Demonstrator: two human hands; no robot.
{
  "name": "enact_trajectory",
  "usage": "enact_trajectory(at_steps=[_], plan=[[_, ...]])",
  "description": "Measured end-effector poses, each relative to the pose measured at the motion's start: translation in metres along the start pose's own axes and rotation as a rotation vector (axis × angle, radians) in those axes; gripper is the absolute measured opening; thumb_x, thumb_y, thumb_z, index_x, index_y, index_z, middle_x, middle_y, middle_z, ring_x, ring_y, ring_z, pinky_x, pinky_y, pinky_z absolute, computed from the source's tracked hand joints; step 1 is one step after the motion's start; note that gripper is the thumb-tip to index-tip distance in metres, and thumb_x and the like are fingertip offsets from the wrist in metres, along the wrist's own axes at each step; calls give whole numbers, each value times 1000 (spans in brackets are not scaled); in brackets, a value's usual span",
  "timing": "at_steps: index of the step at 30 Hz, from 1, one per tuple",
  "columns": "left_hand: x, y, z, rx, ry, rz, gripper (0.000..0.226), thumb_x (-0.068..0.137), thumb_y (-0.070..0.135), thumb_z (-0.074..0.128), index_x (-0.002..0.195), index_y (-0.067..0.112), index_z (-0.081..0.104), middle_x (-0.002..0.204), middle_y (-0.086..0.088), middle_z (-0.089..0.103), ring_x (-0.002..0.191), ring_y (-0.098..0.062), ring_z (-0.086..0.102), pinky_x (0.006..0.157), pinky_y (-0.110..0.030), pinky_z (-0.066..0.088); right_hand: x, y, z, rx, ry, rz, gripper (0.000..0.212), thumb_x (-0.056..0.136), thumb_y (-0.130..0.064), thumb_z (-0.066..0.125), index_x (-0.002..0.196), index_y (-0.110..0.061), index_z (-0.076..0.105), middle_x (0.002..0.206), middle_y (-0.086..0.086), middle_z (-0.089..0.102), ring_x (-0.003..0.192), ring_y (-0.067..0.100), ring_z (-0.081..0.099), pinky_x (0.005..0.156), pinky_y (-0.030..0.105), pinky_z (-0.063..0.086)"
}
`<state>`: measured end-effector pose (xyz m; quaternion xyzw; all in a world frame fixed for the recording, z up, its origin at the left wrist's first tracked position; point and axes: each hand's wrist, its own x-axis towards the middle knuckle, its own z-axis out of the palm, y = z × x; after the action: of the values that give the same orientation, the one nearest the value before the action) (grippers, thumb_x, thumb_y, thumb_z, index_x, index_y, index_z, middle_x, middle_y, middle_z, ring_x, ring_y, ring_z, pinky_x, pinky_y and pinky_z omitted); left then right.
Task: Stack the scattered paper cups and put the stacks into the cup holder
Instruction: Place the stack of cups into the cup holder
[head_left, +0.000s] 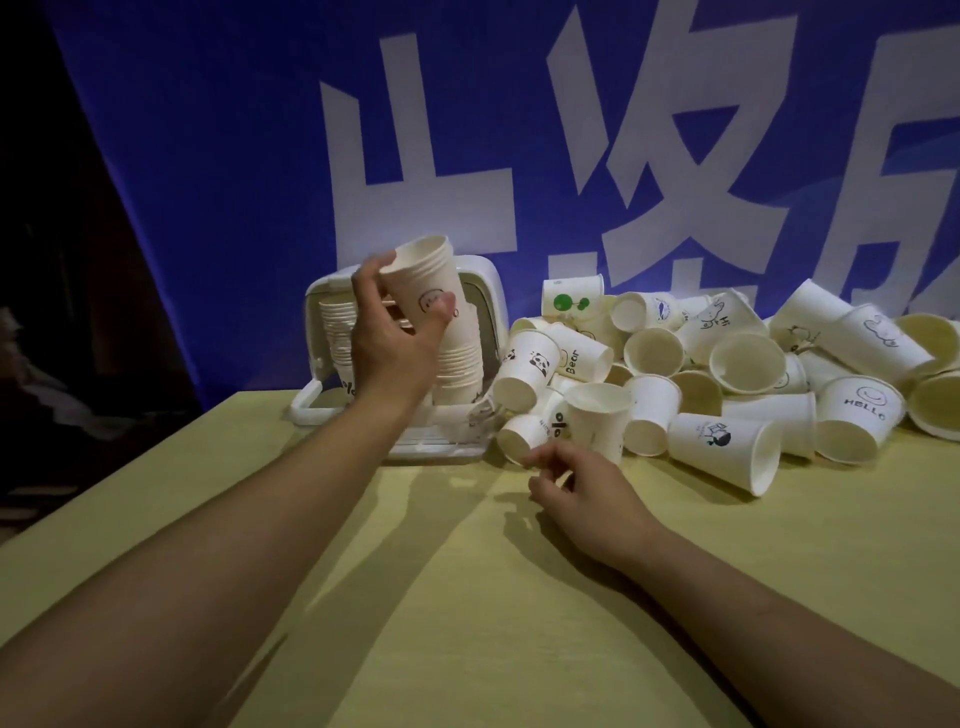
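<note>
Right hand (576, 483) hovering by loose cups (727, 364), fingers loosely curled, empty; left hand (395, 332) gripping cup stack (431, 291) over holder (483, 291).

Cup holder (483, 301) far left on table (467, 597), stacks of cups (460, 364) inside. Loose cup pile (727, 364) right of holder, spreading to right edge. Banner (234, 156) behind both. Left hand (395, 332) before holder, gripping short stack (423, 280). Right hand (582, 483) near side of pile.
</note>
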<state>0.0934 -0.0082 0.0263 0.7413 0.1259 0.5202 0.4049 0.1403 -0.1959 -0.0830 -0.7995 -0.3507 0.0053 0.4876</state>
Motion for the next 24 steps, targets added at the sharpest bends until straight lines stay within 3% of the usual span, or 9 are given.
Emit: enact_trajectory(at_steps=[6,12,16,20,24], plan=[[48,6,10,43,-9,22,65,92,29,72,143,32,33,144,-3,50,109,-14,58,72,-15,48,2,3,2,5,-45,41,16,92,-19,57,98,-31,66,85,-8,65,75,8,65,67,15,46],[54,-6,25,305,-156,78,61,89,36,74,137,39,35,142,-3,51,113,-26,59,86,-43,58,1,4,1,27,-60,40,16,92,-18,57,95,-31,67,83,-5,67,72,11,66,72,25,51],[41,-25,27,506,-203,13,55,87,50,68,133,37,40,134,-2,54,114,-29,56,91,-51,55,1,4,1,26,-69,23,16,93,-18,57,99,-28,67,83,-4,68,64,5,62,66,19,48],[31,-38,27,449,-217,-36,55,86,56,64,129,45,32,138,-1,50,120,-31,52,94,-55,52,2,5,2,32,-81,19,16,93,-17,56,100,-28,66,80,-6,64,58,-1,57,61,12,44],[28,-33,29,450,-261,-97,58,87,53,67,131,43,31,136,-2,54,119,-31,54,95,-51,51,2,4,1,27,-89,19,16,93,-17,56,99,-28,66,77,-8,63,57,-1,56,60,12,44]])
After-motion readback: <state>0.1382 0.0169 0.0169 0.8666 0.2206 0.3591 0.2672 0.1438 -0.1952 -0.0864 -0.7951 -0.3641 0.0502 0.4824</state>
